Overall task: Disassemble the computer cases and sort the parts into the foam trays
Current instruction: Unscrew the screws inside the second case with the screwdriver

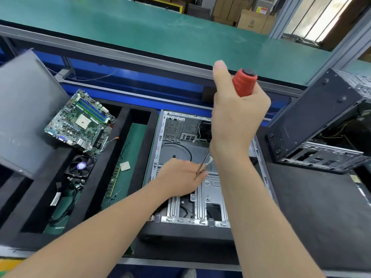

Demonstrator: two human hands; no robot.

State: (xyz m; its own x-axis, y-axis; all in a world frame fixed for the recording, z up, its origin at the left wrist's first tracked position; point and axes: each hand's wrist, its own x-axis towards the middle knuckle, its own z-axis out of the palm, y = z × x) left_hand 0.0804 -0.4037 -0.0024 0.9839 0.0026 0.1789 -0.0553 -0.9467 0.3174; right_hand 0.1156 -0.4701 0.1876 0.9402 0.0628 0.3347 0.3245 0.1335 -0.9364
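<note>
An open grey computer case lies flat in front of me, its inside mostly bare metal. My right hand grips the red handle of a long screwdriver, held upright over the case. Lower down, my left hand pinches the screwdriver's thin shaft near the case floor. The tip is hidden behind my left hand. In the black foam tray to the left lie a green motherboard, a black fan, a RAM stick and a small CPU chip.
A grey side panel leans at the far left. Another black computer case stands tilted at the right on a dark mat. Black cables lie in the tray's front compartment. A green conveyor runs behind, with cardboard boxes beyond.
</note>
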